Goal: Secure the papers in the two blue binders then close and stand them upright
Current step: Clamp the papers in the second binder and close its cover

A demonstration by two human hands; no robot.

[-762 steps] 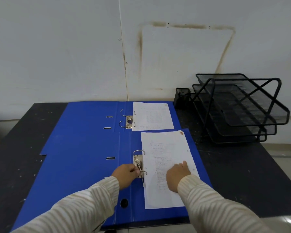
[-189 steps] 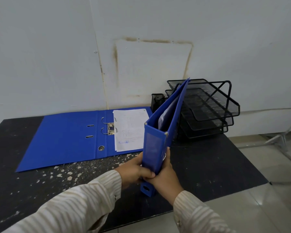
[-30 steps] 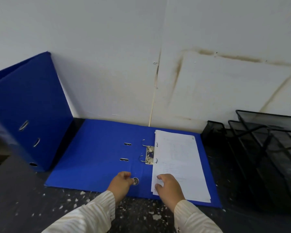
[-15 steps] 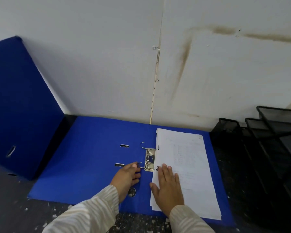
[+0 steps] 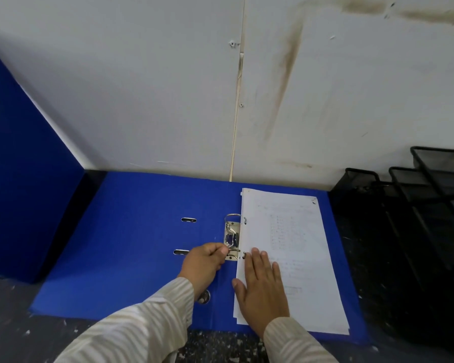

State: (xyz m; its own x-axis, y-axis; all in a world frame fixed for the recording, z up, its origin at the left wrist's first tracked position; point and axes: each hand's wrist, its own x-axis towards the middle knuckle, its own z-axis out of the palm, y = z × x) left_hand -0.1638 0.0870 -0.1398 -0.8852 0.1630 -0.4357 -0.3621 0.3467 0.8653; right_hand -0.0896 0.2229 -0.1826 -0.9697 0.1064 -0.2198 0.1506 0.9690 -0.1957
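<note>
we see an open binder (image 5: 131, 247) flat before the wall (image 5: 168, 87), papers (image 5: 299, 247) on its right half, a standing binder (image 5: 19, 179) left, trays (image 5: 417, 205) right.

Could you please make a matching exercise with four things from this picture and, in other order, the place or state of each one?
Things:
1. left hand
2. right hand
3. standing binder
4. wire trays

Places or states:
A. black, at the table's right side
B. upright at the far left
C. lying flat on the papers
D. fingers at the metal clip of the open binder

Pairs: 1-D, 2-C, 3-B, 4-A
</note>
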